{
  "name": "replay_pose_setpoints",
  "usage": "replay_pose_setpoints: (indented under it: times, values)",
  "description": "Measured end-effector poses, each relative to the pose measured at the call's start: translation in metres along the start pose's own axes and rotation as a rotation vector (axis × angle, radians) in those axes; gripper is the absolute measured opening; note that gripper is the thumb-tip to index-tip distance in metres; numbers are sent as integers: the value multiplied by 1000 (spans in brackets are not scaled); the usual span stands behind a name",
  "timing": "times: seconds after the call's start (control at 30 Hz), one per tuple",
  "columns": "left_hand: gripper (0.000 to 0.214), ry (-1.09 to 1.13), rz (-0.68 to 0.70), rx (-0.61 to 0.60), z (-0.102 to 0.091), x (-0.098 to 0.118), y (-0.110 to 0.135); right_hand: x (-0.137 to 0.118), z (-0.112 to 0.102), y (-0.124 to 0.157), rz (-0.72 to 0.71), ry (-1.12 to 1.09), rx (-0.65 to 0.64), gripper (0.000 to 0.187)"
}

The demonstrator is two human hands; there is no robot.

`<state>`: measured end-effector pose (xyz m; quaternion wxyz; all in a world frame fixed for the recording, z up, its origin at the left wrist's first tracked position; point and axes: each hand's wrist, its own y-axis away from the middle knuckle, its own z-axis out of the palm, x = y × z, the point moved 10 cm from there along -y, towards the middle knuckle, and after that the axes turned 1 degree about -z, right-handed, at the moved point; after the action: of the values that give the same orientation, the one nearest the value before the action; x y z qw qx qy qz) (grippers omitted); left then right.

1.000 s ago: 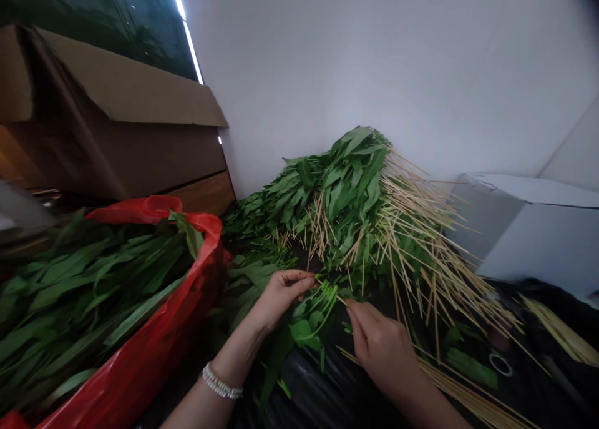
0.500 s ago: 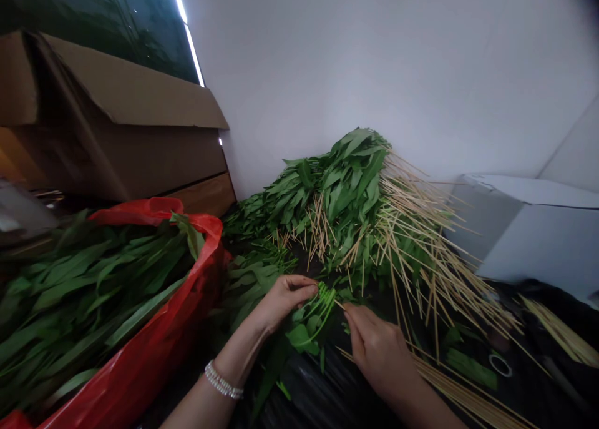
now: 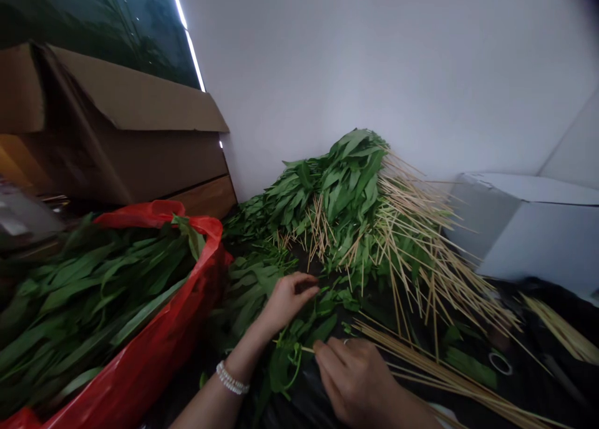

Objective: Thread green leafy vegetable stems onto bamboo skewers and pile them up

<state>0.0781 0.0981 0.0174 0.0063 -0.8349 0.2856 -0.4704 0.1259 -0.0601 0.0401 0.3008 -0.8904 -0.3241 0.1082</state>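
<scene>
My right hand (image 3: pixel 353 373) pinches a thin bamboo skewer (image 3: pixel 307 350), whose pale tip pokes out to the left of the fingertips. Around that tip hang green leaves with curled stems (image 3: pixel 291 357); whether they are threaded on it I cannot tell. My left hand (image 3: pixel 290 301), with a beaded bracelet (image 3: pixel 231 379) at the wrist, hovers above loose leaves. Its fingers are loosely curved, the thumb is apart from them, and nothing shows in between. More bare bamboo skewers (image 3: pixel 435 366) lie just beyond and right of my right hand.
A heap of leaf bunches (image 3: pixel 355 167) on sticks leans against the wall (image 3: pixel 374 54). At left stand a red plastic bag (image 3: pixel 187 316) full of long leaves and a cardboard box (image 3: pixel 154 160). A white box (image 3: pixel 552 229) and a tape roll (image 3: pixel 500 363) are at right.
My right hand has moved left and toward me with the skewer. The bunch of green stems has left my left fingertips and now hangs lower, near the skewer tip. The left hand's grip has loosened.
</scene>
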Motion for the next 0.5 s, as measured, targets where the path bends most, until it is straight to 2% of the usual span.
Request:
replay_pose_setpoints:
  times: [0.1,0.2,0.33,0.43,0.5]
  values:
    - [34,-158,45,-53,11,4,4,-1,3,1,-4,7,-10,21]
    - [32,-148,26,-48,11,0,3,0,4,2,1,16,-15,21]
    - [31,99,-49,28,0,-11,-1,5,5,3,32,17,-28,21]
    - [35,339,-114,24,-1,-17,-2,20,0,5,130,27,-1,23]
    - [36,417,-158,14,-1,-18,-1,32,-5,7,210,40,32,25]
